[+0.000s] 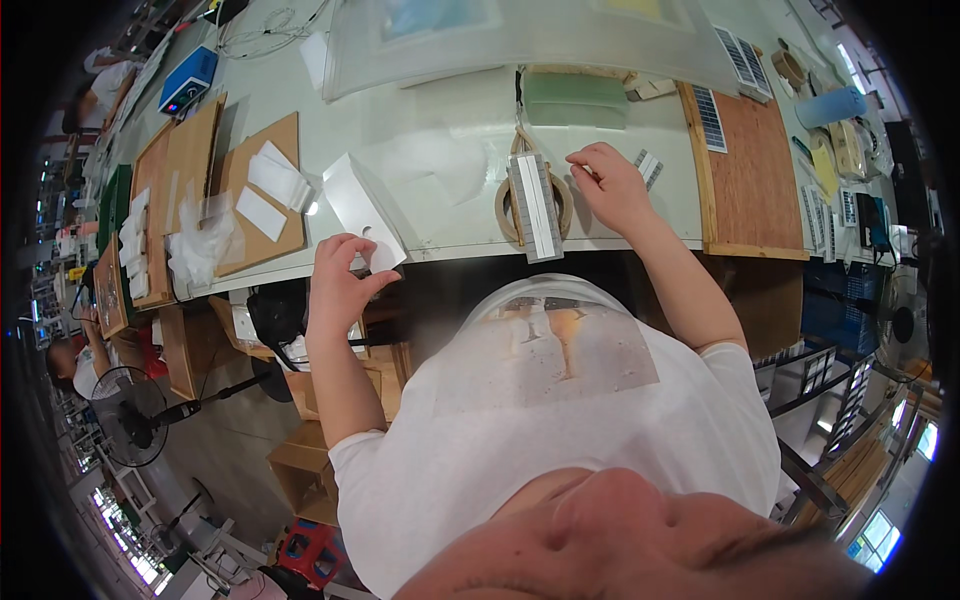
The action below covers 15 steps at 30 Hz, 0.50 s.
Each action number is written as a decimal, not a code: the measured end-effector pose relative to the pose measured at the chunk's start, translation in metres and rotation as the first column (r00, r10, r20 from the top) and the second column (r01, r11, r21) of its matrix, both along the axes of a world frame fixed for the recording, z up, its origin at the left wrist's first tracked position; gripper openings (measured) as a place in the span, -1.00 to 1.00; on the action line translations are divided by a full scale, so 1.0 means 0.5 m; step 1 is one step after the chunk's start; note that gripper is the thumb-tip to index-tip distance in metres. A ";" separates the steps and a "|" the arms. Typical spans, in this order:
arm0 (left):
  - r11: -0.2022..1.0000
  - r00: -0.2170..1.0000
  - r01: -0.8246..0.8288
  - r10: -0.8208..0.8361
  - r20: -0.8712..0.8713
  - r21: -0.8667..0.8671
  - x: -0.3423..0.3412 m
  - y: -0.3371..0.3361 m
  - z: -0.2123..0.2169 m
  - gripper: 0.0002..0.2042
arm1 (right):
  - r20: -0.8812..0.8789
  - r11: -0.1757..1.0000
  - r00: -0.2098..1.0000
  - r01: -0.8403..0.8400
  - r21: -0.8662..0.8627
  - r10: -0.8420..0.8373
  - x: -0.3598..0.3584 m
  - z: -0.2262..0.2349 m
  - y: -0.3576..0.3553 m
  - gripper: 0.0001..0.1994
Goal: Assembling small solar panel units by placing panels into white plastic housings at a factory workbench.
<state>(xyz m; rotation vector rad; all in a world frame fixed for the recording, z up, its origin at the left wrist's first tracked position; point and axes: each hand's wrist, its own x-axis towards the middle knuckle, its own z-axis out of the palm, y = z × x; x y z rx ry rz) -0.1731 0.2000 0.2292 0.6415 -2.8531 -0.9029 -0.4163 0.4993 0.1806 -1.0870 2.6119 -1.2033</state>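
Note:
My left hand (345, 275) is at the near end of a long white box (362, 205), which lies slanted close to the table's front edge. Its fingers bend over the end of the box, with the thumb on the other side of the corner. My right hand (612, 190) hovers over the table with loosely bent fingers, thumb and index tips a little apart and nothing visible between them. Left of it a grey-and-white ruled bar (535, 208) lies across a tan ring (562, 205). A short ruled strip (648, 168) lies right beside my right hand.
A translucent sheet (530, 45) spans the table's far side, above a green block (575, 100). To the left are cardboard pieces (235, 245) with white cards and a blue device (188, 80). At right stand a wooden board (755, 190) and a blue bottle (832, 106).

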 end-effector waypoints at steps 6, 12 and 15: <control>0.996 1.000 -0.007 0.008 -0.009 0.087 0.007 -0.012 -0.003 -0.59 | 0.019 1.000 1.000 -0.017 -0.002 0.017 0.010 0.016 -0.015 -0.82; 0.974 0.999 -0.032 0.035 -0.012 0.223 0.019 -0.044 -0.017 -0.73 | 0.041 0.998 0.998 -0.044 -0.036 0.045 0.009 0.019 -0.022 -0.82; 0.966 0.995 -0.083 0.095 -0.038 0.244 0.020 -0.049 -0.027 -0.79 | 0.070 0.998 0.997 -0.039 -0.046 0.042 0.009 0.018 -0.014 -0.83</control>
